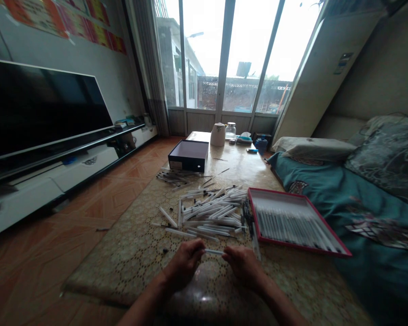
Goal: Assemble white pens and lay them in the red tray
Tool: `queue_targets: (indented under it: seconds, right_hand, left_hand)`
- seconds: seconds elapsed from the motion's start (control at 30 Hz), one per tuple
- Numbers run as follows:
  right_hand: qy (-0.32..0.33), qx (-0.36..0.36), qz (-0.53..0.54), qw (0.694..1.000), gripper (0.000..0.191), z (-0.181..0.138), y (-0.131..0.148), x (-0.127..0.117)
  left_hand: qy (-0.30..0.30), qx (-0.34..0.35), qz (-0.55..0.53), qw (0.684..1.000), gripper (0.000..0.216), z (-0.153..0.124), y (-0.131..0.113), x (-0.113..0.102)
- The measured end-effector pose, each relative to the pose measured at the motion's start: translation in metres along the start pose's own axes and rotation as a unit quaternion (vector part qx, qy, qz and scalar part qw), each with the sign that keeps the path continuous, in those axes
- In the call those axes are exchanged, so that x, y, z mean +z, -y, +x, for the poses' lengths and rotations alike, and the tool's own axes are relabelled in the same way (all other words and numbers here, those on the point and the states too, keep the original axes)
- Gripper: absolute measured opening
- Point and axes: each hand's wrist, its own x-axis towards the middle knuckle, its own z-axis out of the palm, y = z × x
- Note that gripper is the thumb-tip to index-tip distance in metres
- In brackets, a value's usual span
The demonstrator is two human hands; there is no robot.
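Observation:
Between my two hands a slim white pen [213, 251] lies level, low over the near part of the table. My left hand [187, 260] is closed on its left end, my right hand [242, 261] on its right end; the fingers hide both tips. Just beyond is a loose heap of white pen barrels [217, 210], some with dark parts among them. A small black cap [165, 250] lies left of my left hand. To the right, a pink-rimmed box lid [301, 199] holds a row of assembled-looking pens [292, 226].
Farther back on the patterned table [122, 258] stand a dark open box [188, 155], thin refills [173, 177], a kettle [218, 135], a glass jar [230, 130] and a tissue pack [244, 137]. A sofa [313, 181] borders the right side; a television cabinet [78, 165] stands left.

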Motion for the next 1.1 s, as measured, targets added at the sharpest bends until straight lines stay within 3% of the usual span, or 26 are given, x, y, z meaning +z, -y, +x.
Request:
queue_targets:
  seconds: [0.1, 0.2, 0.4, 0.5, 0.63, 0.77, 0.87, 1.1]
  right_hand:
    - [0.034, 0.032, 0.043, 0.998, 0.03, 0.003, -0.002, -0.004]
    - [0.026, 0.042, 0.059, 0.997, 0.031, 0.005, -0.004, -0.007]
    - [0.011, 0.038, 0.115, 0.993, 0.034, 0.003, -0.004, -0.023]
    - [-0.068, 0.09, 0.144, 0.983, 0.035, 0.001, -0.015, -0.043]
    - [-0.2, 0.28, 0.114, 0.932, 0.036, 0.004, -0.049, -0.071]
    - [-0.132, 0.38, -0.052, 0.914, 0.031, 0.017, -0.077, -0.082]
    - [-0.096, 0.391, -0.094, 0.911, 0.032, 0.028, -0.085, -0.078]
    - [-0.097, 0.398, -0.144, 0.901, 0.036, 0.028, -0.079, -0.074]
  left_hand:
    - [-0.003, 0.012, 0.008, 1.0, 0.018, 0.003, 0.003, 0.002]
    - [0.002, 0.01, -0.011, 1.0, 0.017, 0.007, 0.003, 0.004]
    - [0.014, -0.079, -0.148, 0.986, 0.022, 0.014, 0.01, 0.005]
    - [-0.034, -0.101, -0.191, 0.976, 0.035, 0.015, 0.019, 0.008]
    - [-0.057, -0.114, -0.212, 0.969, 0.032, 0.015, 0.027, 0.014]
    - [-0.069, -0.107, -0.228, 0.965, 0.03, 0.015, 0.024, 0.015]
    - [-0.077, -0.1, -0.236, 0.963, 0.028, 0.015, 0.021, 0.014]
    - [-0.097, -0.101, -0.244, 0.959, 0.025, 0.015, 0.022, 0.014]
